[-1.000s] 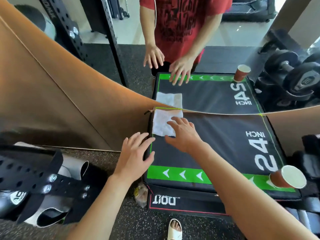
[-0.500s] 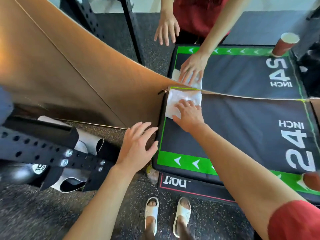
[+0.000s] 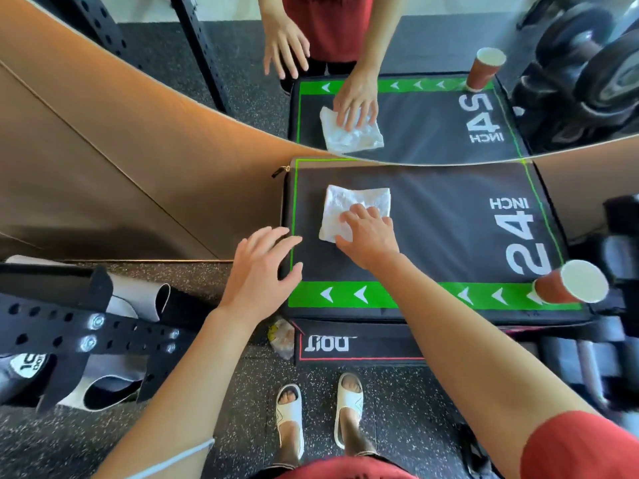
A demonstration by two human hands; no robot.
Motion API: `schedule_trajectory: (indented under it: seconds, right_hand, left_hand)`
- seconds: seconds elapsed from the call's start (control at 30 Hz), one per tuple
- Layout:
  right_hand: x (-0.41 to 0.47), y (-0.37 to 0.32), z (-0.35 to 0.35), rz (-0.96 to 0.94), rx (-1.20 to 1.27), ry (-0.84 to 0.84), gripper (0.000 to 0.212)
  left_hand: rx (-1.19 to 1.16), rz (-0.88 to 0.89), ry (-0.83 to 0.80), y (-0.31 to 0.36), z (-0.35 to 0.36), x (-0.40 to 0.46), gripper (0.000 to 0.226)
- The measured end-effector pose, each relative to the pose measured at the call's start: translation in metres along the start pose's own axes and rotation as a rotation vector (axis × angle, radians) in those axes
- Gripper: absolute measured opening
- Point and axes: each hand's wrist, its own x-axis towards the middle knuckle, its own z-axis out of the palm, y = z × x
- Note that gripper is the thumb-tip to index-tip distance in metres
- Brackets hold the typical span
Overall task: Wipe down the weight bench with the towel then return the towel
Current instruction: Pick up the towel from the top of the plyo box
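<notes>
Fingers spread wide, the left hand (image 3: 261,271) rests on the near left edge of the black padded bench (image 3: 432,229), holding nothing. Just to its right, the right hand (image 3: 368,236) presses flat, fingers nearly straight, on the white towel (image 3: 349,205), which lies on the pad's left half. A red paper cup (image 3: 570,283) stands at the near right corner.
</notes>
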Motion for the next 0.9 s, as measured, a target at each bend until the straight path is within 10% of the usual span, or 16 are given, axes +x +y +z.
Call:
schedule_trajectory:
  seconds: [0.5, 0.9]
  right_hand:
    - [-0.146, 0.053, 0.02, 0.249, 0.061, 0.206, 0.037]
    - [-0.112, 0.076, 0.018, 0.098, 0.169, 0.107, 0.082]
  left_hand:
    - [-0.019, 0.117, -0.311, 0.054, 0.064, 0.007, 0.055]
    - [0.015, 0.081, -0.392, 0.05, 0.078, 0.01, 0.046]
